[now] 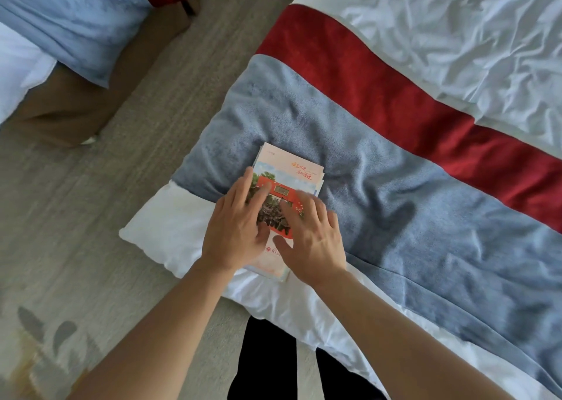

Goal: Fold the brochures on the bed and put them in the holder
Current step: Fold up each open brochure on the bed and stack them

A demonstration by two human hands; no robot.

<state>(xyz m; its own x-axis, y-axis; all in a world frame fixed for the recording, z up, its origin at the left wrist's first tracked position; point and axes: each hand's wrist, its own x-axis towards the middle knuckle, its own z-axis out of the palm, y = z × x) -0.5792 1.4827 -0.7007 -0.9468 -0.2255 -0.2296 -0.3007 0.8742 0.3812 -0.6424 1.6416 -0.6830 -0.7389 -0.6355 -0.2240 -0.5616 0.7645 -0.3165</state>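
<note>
Brochures stacked on blue runner, under flat spread fingers of left hand and right hand

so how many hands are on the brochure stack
2: the left hand lies flat on the left side of the brochure stack, the right hand on its right side.

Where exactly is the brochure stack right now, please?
The brochure stack lies mid-frame on the blue runner near the bed's corner, under the left hand and right hand.
</note>
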